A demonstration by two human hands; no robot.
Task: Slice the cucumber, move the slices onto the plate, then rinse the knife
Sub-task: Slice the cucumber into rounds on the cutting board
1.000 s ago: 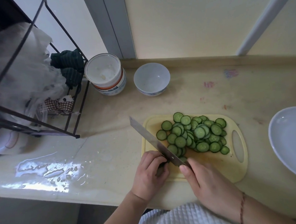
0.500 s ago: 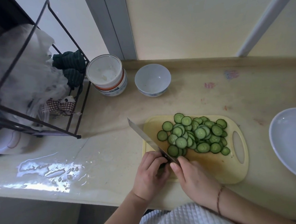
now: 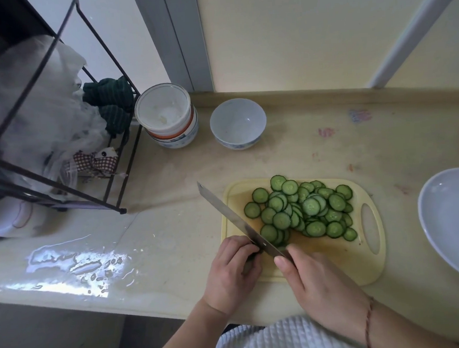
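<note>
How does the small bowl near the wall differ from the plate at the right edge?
The bowl is deep, small and fully in view, with a blue pattern on its outside; the plate is shallow, wider, plain and cut off by the frame. The bowl stands beyond the cutting board; the plate lies to its right. Both are white and hold no slices.

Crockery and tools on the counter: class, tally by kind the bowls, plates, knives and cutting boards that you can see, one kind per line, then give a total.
Bowls: 2, the white bowl and the covered bowl
Plates: 1, the plate
Knives: 1, the knife
Cutting boards: 1, the cutting board
Total: 5
</note>
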